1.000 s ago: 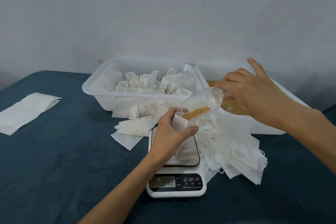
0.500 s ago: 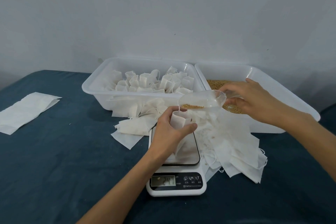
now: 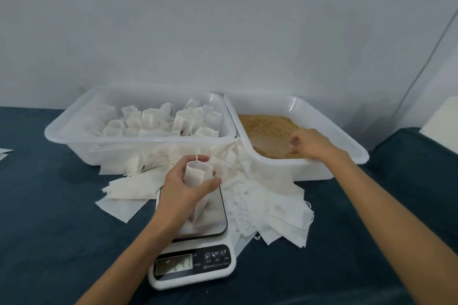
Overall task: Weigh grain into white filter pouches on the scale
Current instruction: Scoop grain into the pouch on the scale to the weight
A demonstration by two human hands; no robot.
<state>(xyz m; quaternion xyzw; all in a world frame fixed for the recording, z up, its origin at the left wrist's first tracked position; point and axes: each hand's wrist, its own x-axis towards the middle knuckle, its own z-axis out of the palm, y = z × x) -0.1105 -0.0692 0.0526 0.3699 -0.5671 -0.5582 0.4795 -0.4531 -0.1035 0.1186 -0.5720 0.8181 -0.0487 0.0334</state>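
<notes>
My left hand (image 3: 184, 189) grips a white filter pouch (image 3: 197, 174) upright on the steel platform of the white digital scale (image 3: 213, 220), its mouth held open. My right hand (image 3: 311, 142) reaches into the right tub (image 3: 329, 129), which holds golden grain (image 3: 262, 122). Its fingers hold the handle of a clear plastic scoop (image 3: 271, 142) that lies low in the grain. The scale's display (image 3: 173, 266) is lit, but its digits are too blurred to read.
The left tub (image 3: 74, 121) holds several filled upright pouches. Flat unused pouches (image 3: 270, 208) lie heaped between the tubs and the scale and to its right. More white sheets sit at the far left edge of the dark blue cloth.
The scoop was tipped over the pouch one second ago, then emptied and levelled. My right hand has since carried it right and down into the grain tub. My left hand still holds the pouch.
</notes>
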